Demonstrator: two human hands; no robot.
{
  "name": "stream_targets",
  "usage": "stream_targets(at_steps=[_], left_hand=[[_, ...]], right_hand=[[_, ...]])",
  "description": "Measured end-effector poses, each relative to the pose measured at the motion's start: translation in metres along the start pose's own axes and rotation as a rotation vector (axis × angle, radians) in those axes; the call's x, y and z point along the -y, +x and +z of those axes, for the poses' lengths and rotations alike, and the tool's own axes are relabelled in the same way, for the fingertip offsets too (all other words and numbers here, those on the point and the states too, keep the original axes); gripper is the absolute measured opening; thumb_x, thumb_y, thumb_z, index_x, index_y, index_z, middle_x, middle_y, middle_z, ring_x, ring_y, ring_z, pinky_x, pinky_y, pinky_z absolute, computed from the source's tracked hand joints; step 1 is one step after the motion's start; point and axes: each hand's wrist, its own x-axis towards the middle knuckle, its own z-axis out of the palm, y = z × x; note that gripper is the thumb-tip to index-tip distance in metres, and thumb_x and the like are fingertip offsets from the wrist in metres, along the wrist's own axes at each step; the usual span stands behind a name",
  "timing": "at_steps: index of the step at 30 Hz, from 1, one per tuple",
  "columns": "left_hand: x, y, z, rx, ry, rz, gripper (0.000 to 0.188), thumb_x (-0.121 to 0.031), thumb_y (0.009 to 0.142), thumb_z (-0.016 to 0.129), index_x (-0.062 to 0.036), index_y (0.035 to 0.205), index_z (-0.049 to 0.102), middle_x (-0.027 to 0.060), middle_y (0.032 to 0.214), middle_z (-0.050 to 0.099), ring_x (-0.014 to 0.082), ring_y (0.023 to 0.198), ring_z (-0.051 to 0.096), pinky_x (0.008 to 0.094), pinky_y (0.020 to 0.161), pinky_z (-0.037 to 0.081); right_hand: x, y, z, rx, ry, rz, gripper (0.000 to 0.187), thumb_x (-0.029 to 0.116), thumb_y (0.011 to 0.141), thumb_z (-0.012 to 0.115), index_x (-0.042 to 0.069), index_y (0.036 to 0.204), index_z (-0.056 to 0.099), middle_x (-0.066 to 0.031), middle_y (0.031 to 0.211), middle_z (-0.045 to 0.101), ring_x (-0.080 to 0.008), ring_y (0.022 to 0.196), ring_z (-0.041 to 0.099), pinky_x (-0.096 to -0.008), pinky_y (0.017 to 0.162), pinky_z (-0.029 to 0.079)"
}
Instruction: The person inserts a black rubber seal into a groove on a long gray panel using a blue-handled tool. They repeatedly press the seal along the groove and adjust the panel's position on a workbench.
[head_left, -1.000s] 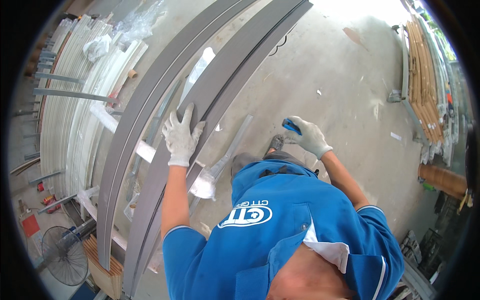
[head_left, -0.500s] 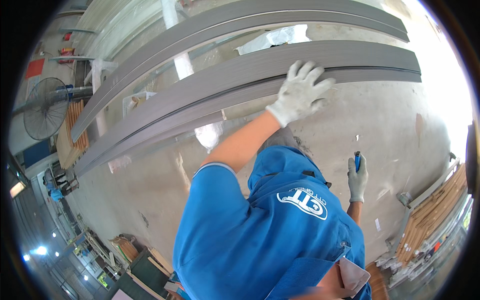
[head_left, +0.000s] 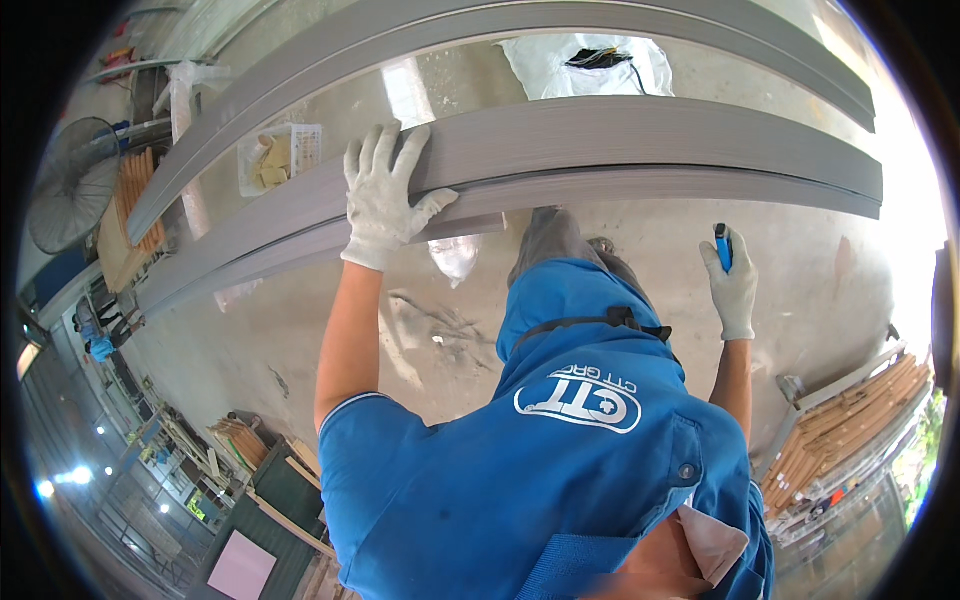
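Observation:
My left hand [head_left: 385,195], in a white work glove, lies with fingers spread on the nearer long grey panel [head_left: 600,135]. This panel looks like a wood-grain profile with a dark groove along it. Off to the right, away from the panels, my right hand [head_left: 735,285] is gloved too. Its fingers are closed round a small blue and black tool that looks like a utility knife [head_left: 722,245]; no blade can be made out. Beyond the nearer panel runs a second long grey panel [head_left: 480,30], roughly parallel to it.
White wrapped supports [head_left: 408,92] cross under the panels. Between the panels are a white plastic sheet [head_left: 530,65] and a white crate [head_left: 308,145] with yellowish pieces. A large fan [head_left: 70,190] stands left. Stacked brown boards [head_left: 850,420] are at right; a person [head_left: 100,345] is far left.
My left hand has slid left along the nearer panel, fingers still spread. My right hand, still holding the blue tool, has come up a little closer to the panel. The view has shifted.

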Motion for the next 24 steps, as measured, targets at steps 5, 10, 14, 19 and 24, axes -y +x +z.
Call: stream_targets(at_steps=[5, 10, 14, 19, 24], left_hand=[[0.006, 0.009, 0.003, 0.009, -0.038, 0.084, 0.084, -0.075, 0.081, 0.063, -0.0176, 0.142, 0.06, 0.0222, 0.137, 0.055, 0.0414, 0.13, 0.049, 0.0605, 0.113, 0.03], [0.002, 0.015, -0.002, 0.026, -0.063, 0.105, 0.079, -0.072, 0.082, 0.064, -0.0202, 0.141, 0.061, 0.0222, 0.135, 0.055, 0.0416, 0.128, 0.05, 0.0597, 0.111, 0.033], [-0.011, 0.032, 0.005, 0.029, -0.12, 0.192, 0.075, -0.067, 0.081, 0.069, -0.0224, 0.141, 0.061, 0.0217, 0.135, 0.055, 0.0414, 0.127, 0.05, 0.0582, 0.11, 0.035], [-0.022, 0.039, 0.007, 0.097, -0.16, 0.176, 0.071, -0.058, 0.079, 0.076, -0.0251, 0.141, 0.061, 0.0208, 0.136, 0.054, 0.0409, 0.126, 0.051, 0.0566, 0.11, 0.036], [-0.021, 0.04, 0.005, 0.102, -0.187, 0.171, 0.071, -0.055, 0.078, 0.078, -0.0255, 0.141, 0.062, 0.0196, 0.138, 0.054, 0.0406, 0.127, 0.051, 0.0566, 0.11, 0.036]], right_hand=[[0.027, 0.005, 0.009, 0.002, -0.002, -0.002, 0.039, 0.03, 0.094, 0.077, 0.006, 0.123, 0.067, -0.0081, 0.073, 0.061, -0.0165, 0.063, 0.055, -0.0333, 0.063, 0.048], [0.042, 0.002, 0.018, 0.041, -0.04, -0.003, 0.039, 0.031, 0.093, 0.077, 0.007, 0.122, 0.067, -0.0086, 0.073, 0.061, -0.0195, 0.062, 0.058, -0.0346, 0.063, 0.049], [0.051, -0.003, 0.022, 0.066, -0.041, 0.028, 0.04, 0.034, 0.093, 0.076, 0.007, 0.122, 0.067, -0.0089, 0.072, 0.062, -0.0229, 0.062, 0.06, -0.0368, 0.064, 0.05], [0.067, -0.004, 0.031, 0.024, -0.01, -0.062, 0.039, 0.028, 0.093, 0.077, 0.005, 0.123, 0.067, -0.0071, 0.077, 0.062, -0.0166, 0.065, 0.056, -0.0323, 0.064, 0.049], [0.097, 0.004, 0.04, 0.022, 0.019, -0.191, 0.039, 0.024, 0.091, 0.079, 0.003, 0.121, 0.067, -0.011, 0.085, 0.067, -0.0191, 0.069, 0.06, -0.0316, 0.067, 0.051]])
